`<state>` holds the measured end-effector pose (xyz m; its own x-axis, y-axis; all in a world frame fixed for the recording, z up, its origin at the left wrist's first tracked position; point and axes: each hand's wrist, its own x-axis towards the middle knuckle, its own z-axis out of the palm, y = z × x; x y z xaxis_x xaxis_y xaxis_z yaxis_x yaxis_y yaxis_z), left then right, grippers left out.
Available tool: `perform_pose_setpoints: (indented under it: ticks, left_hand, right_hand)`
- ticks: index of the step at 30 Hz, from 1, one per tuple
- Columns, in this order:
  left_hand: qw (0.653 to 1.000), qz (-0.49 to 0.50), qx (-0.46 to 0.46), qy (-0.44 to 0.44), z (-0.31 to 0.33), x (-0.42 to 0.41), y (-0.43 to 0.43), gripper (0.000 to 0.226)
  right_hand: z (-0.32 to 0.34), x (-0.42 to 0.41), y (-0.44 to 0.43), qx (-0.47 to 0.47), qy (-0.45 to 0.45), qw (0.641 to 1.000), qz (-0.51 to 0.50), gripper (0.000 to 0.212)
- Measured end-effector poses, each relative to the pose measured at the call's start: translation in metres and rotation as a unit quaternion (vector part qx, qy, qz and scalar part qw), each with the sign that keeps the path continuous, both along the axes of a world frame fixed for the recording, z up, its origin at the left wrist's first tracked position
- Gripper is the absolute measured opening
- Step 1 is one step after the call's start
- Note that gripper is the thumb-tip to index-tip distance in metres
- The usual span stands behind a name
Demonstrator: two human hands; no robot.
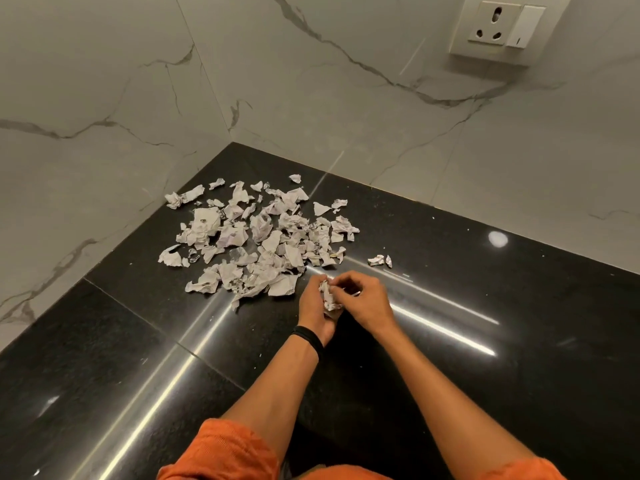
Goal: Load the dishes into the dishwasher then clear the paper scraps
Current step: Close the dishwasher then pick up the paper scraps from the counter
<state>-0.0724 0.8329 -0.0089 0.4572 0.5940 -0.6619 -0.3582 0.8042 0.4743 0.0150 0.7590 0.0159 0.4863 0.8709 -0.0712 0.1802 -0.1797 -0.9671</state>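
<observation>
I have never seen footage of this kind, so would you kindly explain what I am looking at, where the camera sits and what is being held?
There is no machine here, only a person working with bare hands. The single picture comes from a camera worn on the person's head, looking forward and down, so the arms reach in from the bottom edge. The surface is a glossy black counter set in a corner of marble-look walls, with a socket at upper right. A spread of torn paper scraps lies on the counter near the corner. The left hand, which has a black band at the wrist, and the right hand meet just in front of the spread. Together they grip a crumpled wad of paper.
</observation>
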Motion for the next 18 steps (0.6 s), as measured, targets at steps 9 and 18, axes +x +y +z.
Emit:
perform_pose_setpoints:
  ticks: [9, 18]
  left_hand:
    - [1.0, -0.006, -0.029, 0.009, -0.006, 0.013, -0.003, 0.042]
    - [0.999, -0.001, -0.028, 0.018, 0.007, 0.013, 0.005, 0.014]
  right_hand:
    - [0.001, 0.026, -0.001, -0.033, -0.058, 0.996, 0.051, 0.01]
    - [-0.025, 0.096, 0.012, -0.137, -0.44, 0.887, 0.038, 0.022]
